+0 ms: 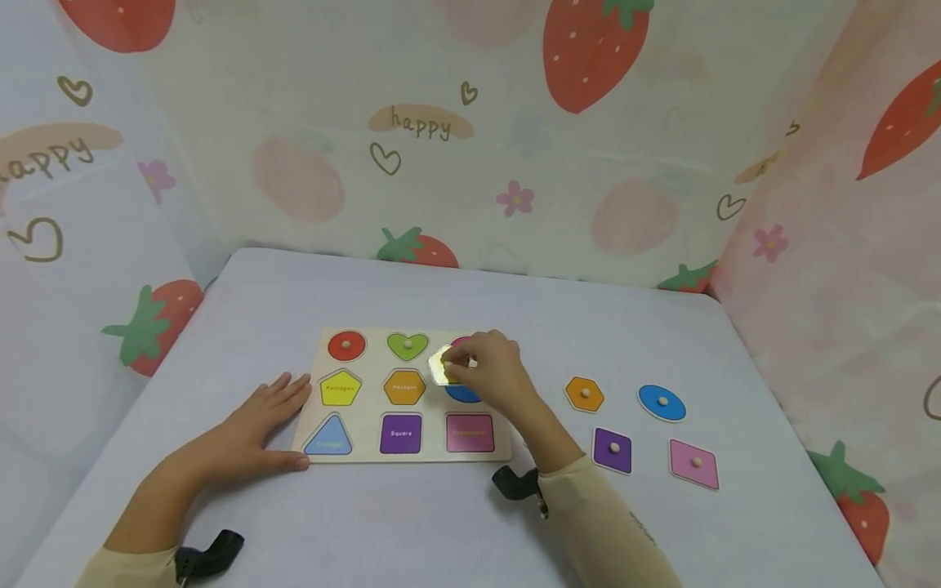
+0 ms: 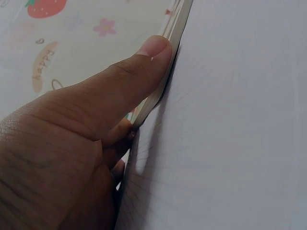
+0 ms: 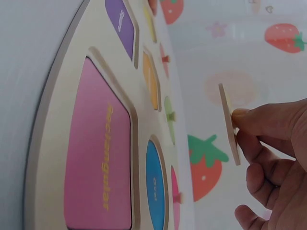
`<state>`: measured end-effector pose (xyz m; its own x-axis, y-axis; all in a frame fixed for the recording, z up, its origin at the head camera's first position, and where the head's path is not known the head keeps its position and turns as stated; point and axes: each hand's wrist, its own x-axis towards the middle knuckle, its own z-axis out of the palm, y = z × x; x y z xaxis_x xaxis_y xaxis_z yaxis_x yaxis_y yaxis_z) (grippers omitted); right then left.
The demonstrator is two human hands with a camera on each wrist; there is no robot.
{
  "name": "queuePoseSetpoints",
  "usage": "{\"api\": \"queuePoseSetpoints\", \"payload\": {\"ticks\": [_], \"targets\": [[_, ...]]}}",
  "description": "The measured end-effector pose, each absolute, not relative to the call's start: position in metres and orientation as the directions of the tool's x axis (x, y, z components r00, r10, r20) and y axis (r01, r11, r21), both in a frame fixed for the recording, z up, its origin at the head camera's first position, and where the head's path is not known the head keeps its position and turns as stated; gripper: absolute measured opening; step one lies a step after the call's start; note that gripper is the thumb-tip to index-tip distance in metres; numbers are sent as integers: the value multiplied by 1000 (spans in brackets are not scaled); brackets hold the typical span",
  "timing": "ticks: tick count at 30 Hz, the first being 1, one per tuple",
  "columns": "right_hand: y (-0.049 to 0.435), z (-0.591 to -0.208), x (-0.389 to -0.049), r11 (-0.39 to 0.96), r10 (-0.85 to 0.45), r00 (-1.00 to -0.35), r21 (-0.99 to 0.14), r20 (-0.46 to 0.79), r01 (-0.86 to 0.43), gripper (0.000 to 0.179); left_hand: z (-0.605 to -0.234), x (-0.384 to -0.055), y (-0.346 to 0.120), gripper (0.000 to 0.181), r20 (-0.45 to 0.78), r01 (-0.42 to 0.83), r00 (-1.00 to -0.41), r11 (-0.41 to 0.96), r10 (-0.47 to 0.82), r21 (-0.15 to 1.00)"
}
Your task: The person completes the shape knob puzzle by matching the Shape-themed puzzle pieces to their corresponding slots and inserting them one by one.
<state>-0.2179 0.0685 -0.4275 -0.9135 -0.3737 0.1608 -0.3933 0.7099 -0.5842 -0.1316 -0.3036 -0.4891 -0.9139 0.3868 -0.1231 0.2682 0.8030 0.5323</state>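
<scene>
My right hand [image 1: 494, 376] pinches a yellow puzzle piece [image 1: 438, 374], apparently the pentagon, by the knob on its face. In the right wrist view this thin piece [image 3: 229, 127] is raised above the board, edge-on. Beneath it lies the wooden shape puzzle board [image 1: 372, 364], with the blue oval slot [image 1: 463, 394] partly covered by the hand. My left hand [image 1: 257, 429] lies at the board's left side, fingers extended, fingertips at the edge and thumb at the near corner. The left wrist view has the thumb [image 2: 129, 72] along the board's edge.
Red circle [image 1: 346, 345] and green heart [image 1: 408, 346] pieces sit in the board's top row. On the table at right lie an orange hexagon [image 1: 585, 394], a blue oval [image 1: 662, 403], a purple square [image 1: 613, 451] and a pink piece [image 1: 694, 464]. Strawberry-print cloth [image 1: 441, 65] stands behind.
</scene>
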Motion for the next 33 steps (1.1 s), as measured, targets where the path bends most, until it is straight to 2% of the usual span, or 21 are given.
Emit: {"api": "queuePoseSetpoints", "payload": {"ticks": [7, 18, 25, 33], "targets": [[54, -426, -215, 681, -392, -905, -609, 167, -408, 12, -490, -132, -303, 117, -122, 270, -914, 805, 386, 529], [29, -424, -213, 701, -405, -903, -585, 146, -409, 11, -488, -132, -300, 117, -130, 248, -921, 810, 367, 531], [11, -426, -211, 684, -365, -927, -650, 91, -333, 10, -487, -133, -299, 116, -128, 246, -922, 808, 365, 535], [-12, -431, -210, 690, -329, -942, -666, 59, -283, 13, -489, -133, -300, 117, -134, 230, -929, 820, 346, 525]]}}
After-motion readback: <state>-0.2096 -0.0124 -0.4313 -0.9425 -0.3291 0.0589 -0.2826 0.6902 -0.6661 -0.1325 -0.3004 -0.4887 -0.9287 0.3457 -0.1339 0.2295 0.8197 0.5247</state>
